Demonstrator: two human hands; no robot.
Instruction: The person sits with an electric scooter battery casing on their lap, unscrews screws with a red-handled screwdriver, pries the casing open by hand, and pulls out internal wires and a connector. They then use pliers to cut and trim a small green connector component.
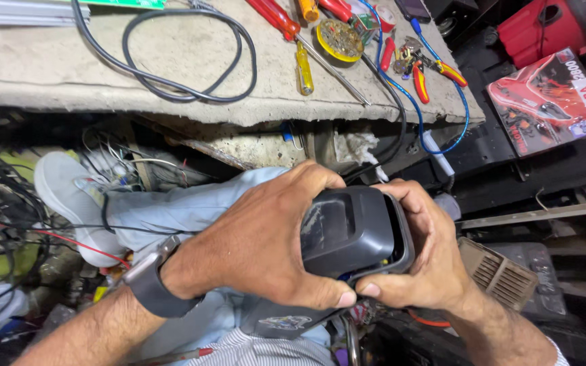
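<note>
- Black plastic housing [350, 229], rounded and glossy, sits clamped between both hands above the person's lap, just below the bench edge.
- Left hand [266, 237] wraps over its left side, fingers curled across the top and thumb pressed along the lower edge; a dark watch [149, 281] circles the wrist.
- Right hand [423, 254] grips the right side, thumb meeting the left thumb underneath; its fingers hide the housing's far edge.
- What lies inside the housing's open seam is too dark to make out.
- Pale blue trouser leg [171, 210] and a grey shoe [69, 196] lie behind the hands, among tangled wires.
- Concrete bench top [191, 68] carries a looped black cable [191, 61], red-handled screwdriver [276, 17], yellow screwdriver [304, 68] and red pliers [420, 80]; its upper part is cut off.
</note>
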